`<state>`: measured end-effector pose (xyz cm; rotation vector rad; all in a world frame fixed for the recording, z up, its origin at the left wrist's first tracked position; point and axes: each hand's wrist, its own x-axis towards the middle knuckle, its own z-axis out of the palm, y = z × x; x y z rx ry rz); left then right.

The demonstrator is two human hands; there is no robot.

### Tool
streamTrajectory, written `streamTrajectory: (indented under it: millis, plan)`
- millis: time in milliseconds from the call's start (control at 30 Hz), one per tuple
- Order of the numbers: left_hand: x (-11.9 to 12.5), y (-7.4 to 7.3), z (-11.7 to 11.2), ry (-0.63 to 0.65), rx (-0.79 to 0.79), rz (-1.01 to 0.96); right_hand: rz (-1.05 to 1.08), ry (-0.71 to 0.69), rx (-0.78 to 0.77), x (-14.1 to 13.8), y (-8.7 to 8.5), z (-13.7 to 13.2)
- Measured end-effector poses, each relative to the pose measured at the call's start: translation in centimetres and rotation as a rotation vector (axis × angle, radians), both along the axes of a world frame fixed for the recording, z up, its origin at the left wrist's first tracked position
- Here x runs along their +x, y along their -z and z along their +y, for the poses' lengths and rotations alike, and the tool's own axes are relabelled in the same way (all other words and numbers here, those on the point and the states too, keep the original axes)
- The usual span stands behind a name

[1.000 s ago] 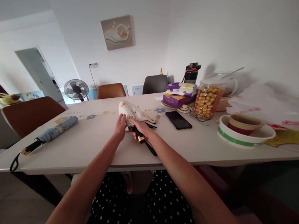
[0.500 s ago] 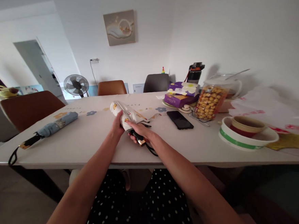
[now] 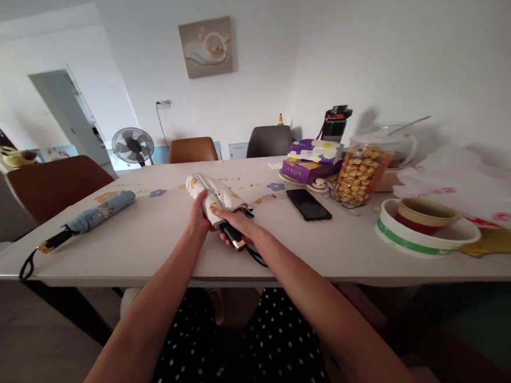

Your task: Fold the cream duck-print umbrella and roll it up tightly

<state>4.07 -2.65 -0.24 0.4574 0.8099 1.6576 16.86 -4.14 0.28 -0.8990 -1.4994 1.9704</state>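
Note:
A white folding umbrella (image 3: 214, 190) with small cartoon prints lies slantwise in both my hands, just over the table (image 3: 156, 237). Its black handle with a gold end points toward me, a black wrist strap hanging from it. My left hand (image 3: 199, 215) is closed round the canopy on the left side. From the right, my right hand (image 3: 238, 222) grips the folded cloth near the handle, its thumb on top and some fingertips showing below. Off to the left lies a blue folded umbrella (image 3: 100, 211), its handle toward the near edge.
Right of my hands lies a black phone (image 3: 309, 205). Behind it are purple tissue boxes (image 3: 309, 172), a jar of round snacks (image 3: 362, 172) and a black bottle (image 3: 334, 124). A green-striped bowl (image 3: 403, 240) holds a smaller paper bowl (image 3: 426, 214), beside a plastic bag (image 3: 458, 176).
The white umbrella has turned slightly in my hands, and a loose flap at its right side sits closer in. My view has shifted a little. Both hands keep their hold.

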Motion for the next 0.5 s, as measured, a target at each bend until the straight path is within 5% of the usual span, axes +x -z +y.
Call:
streamTrajectory:
  millis: [267,500]
  plan:
    - [-0.4,0.6,1.2,0.059,0.049,-0.007,0.006,0.005,0.018,0.0,0.2,-0.2]
    - [-3.5,1.3,4.1,0.034,-0.05,0.13,0.016,-0.103,-0.181,0.7,-0.6,-0.3]
